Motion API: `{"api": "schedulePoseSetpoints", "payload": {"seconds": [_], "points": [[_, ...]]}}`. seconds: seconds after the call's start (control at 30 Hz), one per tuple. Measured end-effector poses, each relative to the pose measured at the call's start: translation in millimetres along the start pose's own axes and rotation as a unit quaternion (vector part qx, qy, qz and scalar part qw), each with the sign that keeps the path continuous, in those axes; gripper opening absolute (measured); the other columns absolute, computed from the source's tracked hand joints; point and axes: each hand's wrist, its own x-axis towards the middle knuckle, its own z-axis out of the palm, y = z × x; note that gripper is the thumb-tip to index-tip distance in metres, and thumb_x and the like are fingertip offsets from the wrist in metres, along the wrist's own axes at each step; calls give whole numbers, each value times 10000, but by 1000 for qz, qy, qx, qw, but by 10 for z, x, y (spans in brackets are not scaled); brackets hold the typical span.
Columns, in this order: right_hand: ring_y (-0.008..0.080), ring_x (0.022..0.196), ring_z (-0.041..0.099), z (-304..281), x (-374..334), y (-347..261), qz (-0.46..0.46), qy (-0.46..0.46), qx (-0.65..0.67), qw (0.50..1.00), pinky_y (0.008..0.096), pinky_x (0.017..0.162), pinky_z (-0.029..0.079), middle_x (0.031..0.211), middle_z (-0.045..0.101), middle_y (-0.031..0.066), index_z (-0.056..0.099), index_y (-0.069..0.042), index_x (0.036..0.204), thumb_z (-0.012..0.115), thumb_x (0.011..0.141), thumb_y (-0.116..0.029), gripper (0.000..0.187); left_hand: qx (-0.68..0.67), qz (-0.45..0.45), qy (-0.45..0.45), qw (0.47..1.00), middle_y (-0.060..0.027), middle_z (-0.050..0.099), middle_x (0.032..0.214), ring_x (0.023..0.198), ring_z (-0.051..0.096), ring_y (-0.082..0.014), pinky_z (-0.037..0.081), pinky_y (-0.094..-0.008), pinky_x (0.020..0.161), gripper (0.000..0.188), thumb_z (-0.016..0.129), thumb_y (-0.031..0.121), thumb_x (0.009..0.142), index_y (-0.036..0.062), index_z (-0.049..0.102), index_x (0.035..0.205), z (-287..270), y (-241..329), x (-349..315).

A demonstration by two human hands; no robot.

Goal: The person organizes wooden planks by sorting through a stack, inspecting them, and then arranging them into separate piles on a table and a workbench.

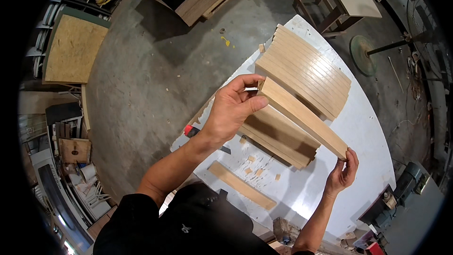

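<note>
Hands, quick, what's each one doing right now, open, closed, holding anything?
Left hand: closed on the far end of a wooden slat.
Right hand: closed on the near end of the same slat.

Grey concrete floor [141, 75], white worktable [368, 127], chipboard-topped bench [73, 49], cluttered shelves [71, 179]

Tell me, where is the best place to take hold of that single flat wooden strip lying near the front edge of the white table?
The loose wooden strip lies flat and alone on the white table, clear of the stacks. Probably best is its middle, pinched across the two long edges from above: it is long and narrow, so a middle grip should keep it level. Both the left hand and right hand are busy with the held slat.
</note>
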Motion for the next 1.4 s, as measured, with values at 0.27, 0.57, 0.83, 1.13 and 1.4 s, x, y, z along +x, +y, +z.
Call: {"api": "schedulePoseSetpoints", "payload": {"seconds": [0.27,0.57,0.83,1.13,1.4], "points": [[280,1074,626,-60,-38,-64,-36,8,-50,998,342,878,531,1195,627,170,632,-11,1142,602,849,157,340,-12,8,-2,1000,-92,643,1087,970,611,-102,507,-237,880,424,702,-22,866,-24,531,1254,57,44,-73],[243,962,670,326,155,42,43,-92,-42,994,319,867,518,1052,700,139,681,-6,1097,655,848,103,273,301,-77,41,950,2,619,868,769,551,-61,465,-207,695,180,727,52,847,15,588,957,-760,-216,640],[175,952,643,452,162,195,106,-223,9,969,294,847,516,1085,693,111,667,-8,1156,567,933,31,247,471,-56,19,880,-13,617,702,657,549,-79,454,-260,589,164,692,137,833,4,599,806,-867,-323,597],[330,1436,320,531,-285,258,241,-96,299,918,451,1188,230,1567,295,194,220,15,1530,391,946,-689,930,299,16,-42,953,-166,363,1509,1366,364,-248,286,-340,1128,689,526,372,990,-29,289,1498,-1105,-619,228],[283,1462,247,819,-481,-5,251,-33,357,899,408,1202,188,1594,255,148,232,11,1529,264,969,-695,901,232,-8,-99,968,-205,211,1599,1478,212,-289,176,-365,1189,949,371,656,969,-32,61,1544,-972,-700,157]]}}
